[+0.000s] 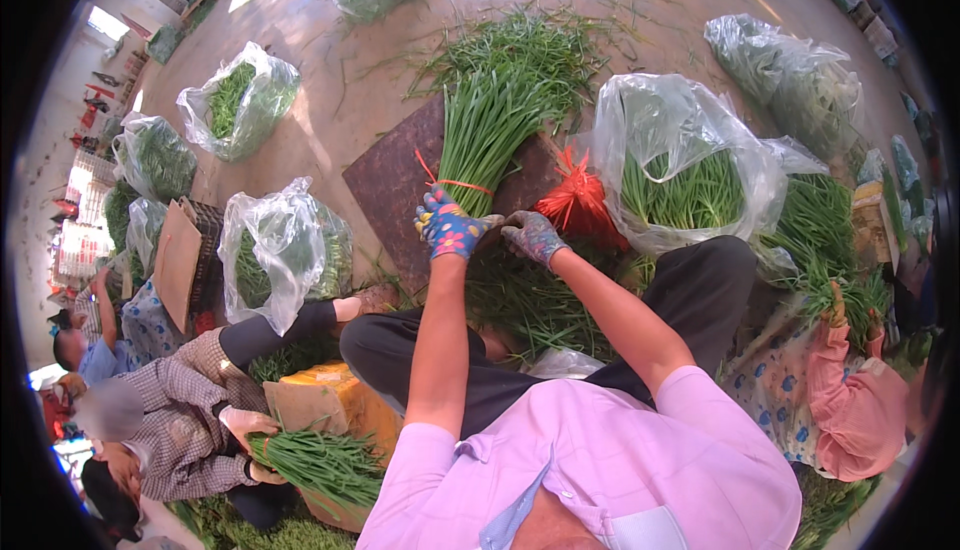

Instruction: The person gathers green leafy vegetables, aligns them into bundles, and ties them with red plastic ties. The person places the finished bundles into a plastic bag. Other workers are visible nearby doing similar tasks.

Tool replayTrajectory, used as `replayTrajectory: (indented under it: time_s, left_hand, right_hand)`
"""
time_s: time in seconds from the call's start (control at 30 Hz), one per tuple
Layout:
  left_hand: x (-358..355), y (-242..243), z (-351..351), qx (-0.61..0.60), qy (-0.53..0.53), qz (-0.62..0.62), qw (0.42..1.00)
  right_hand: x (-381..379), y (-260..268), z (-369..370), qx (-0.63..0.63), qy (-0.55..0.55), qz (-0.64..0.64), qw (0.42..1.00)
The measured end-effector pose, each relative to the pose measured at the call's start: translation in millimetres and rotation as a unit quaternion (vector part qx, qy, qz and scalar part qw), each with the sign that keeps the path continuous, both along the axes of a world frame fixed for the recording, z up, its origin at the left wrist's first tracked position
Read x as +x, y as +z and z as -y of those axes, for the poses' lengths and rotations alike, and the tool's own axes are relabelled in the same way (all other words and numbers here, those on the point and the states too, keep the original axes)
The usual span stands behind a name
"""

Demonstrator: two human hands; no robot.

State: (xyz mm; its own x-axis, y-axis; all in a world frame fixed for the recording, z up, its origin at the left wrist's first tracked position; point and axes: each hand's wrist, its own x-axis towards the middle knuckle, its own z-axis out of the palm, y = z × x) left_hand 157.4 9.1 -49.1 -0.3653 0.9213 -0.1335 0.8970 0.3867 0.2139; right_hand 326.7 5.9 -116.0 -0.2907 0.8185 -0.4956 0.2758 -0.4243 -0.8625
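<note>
A thick bundle of green leafy stalks, apparently garlic chives [484, 130], lies on a dark board [390, 175], bound near its cut end by a red tie [465, 187]. My left hand [450, 224], in a flower-patterned glove, cups that cut end, fingers beside the tie and thumb stretched across the butt. My right hand [534, 235], in a soiled patterned glove, is just right of it with fingers bent together. Whether anything is pinched there is hidden. A bunch of red plastic ties [576, 194] sits beside the board, close to my right hand.
Loose greens [525, 47] spread beyond the board; trimmings [532, 310] lie between my legs. A clear plastic bag [675, 167] of greens stands right, another bag [281, 250] left. Co-workers flank me: one person [202, 430] holds a tied bundle [319, 464]; another's sleeve [829, 370] shows right.
</note>
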Motion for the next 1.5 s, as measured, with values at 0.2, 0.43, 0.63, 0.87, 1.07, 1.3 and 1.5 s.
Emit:
replayTrajectory:
  time_s: [0.2,0.43,0.63,0.87,1.07,1.3,1.5]
  left_hand:
    - [-3.0,-16.8,-22.7,-0.037,0.06,0.034,0.997]
    - [-54.0,7.8,-6.6,-0.098,0.09,0.618,0.775]
    - [-83.6,-88.6,36.1,0.009,-0.203,0.369,0.907]
    - [-60.9,-66.3,29.4,-0.055,-0.047,0.554,0.829]
    - [-58.0,-76.4,27.6,-0.065,-0.052,0.55,0.831]
    - [-70.2,-98.1,27.7,-0.008,-0.113,0.553,0.826]
    - [-59.3,-76.5,29.9,-0.033,0.102,0.757,0.645]
  right_hand:
    - [12.4,-2.5,3.4,-0.014,0.004,-0.034,0.999]
    - [25.8,17.5,-11.0,0.035,-0.072,-0.127,0.989]
    - [0.2,41.7,-25.5,0.135,-0.049,-0.071,0.987]
    - [-32.6,54.6,-71.5,0.358,-0.061,0.062,0.93]
    - [-40.7,49.5,-117.3,0.45,0.098,0.215,0.861]
    - [-33.8,57.9,-149.1,0.499,-0.021,0.124,0.858]
    - [10.5,108.9,-117.2,0.523,-0.013,0.109,0.845]
